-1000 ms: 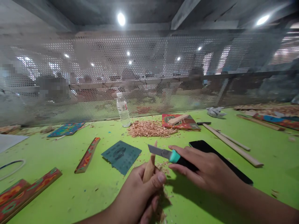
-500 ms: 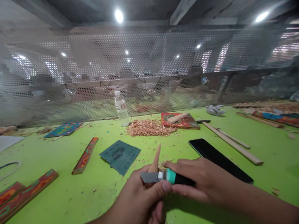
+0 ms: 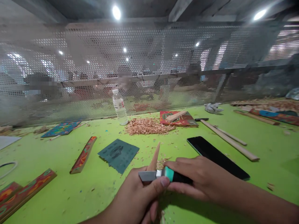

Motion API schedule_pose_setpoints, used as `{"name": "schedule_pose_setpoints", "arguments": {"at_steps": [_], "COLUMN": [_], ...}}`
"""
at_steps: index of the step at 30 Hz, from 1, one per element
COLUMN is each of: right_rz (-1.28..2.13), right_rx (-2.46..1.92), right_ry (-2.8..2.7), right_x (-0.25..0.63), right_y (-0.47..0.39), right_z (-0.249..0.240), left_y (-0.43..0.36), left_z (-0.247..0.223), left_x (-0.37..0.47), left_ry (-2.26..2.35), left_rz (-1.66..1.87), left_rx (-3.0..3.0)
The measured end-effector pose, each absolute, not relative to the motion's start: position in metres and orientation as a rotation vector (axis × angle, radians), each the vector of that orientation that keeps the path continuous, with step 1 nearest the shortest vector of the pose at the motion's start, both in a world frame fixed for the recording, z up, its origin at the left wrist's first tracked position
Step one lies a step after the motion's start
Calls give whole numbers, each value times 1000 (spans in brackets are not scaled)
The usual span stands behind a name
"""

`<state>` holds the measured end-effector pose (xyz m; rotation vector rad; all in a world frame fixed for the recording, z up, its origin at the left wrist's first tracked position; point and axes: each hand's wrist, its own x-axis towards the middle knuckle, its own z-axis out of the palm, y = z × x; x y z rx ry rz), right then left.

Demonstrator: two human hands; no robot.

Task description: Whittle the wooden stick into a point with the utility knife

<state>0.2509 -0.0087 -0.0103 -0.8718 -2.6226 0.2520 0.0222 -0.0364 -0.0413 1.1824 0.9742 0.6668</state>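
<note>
My left hand (image 3: 142, 193) is closed around a pointed piece of wood (image 3: 154, 158), whose tapered tip sticks up and away from me. Across that wood lies the flat metal blade of a carving knife (image 3: 170, 175), which has a black and teal handle. My right hand (image 3: 197, 177) is wrapped around the handle. My left thumb presses near the base of the blade. Fresh shavings (image 3: 161, 163) sit just past my fingers. The lower end of the wood is hidden in my left hand.
Beyond my hands lie dark green sandpaper (image 3: 118, 155), a shavings heap (image 3: 148, 126) and a water bottle (image 3: 120, 109). A black phone (image 3: 217, 157) and a hammer (image 3: 231, 140) are at right, painted wood strips (image 3: 84, 155) at left. A perforated metal screen (image 3: 144, 68) closes the back.
The view has shifted slightly, so the table things sit a little further left and higher. Both hands keep their grips, and more shavings show beside the wood.
</note>
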Motion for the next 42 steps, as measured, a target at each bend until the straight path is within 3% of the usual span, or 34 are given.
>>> {"name": "schedule_pose_setpoints", "arguments": {"at_steps": [23, 28, 35, 42], "right_rz": [-239, -155, 225, 74], "right_rx": [-905, -890, -835, -851], "right_ry": [-2265, -2355, -2574, -2538], "right_x": [253, 256, 250, 248], "right_y": [-7, 0, -6, -11], "right_z": [-19, -17, -17, -19], "left_y": [-34, -35, -34, -38], "left_z": [-42, -39, -40, -34], "left_x": [29, 27, 29, 31], "left_ry": [953, 959, 900, 1026], "left_rz": [772, 763, 730, 761], "left_rx": [997, 1047, 1138, 1238]}}
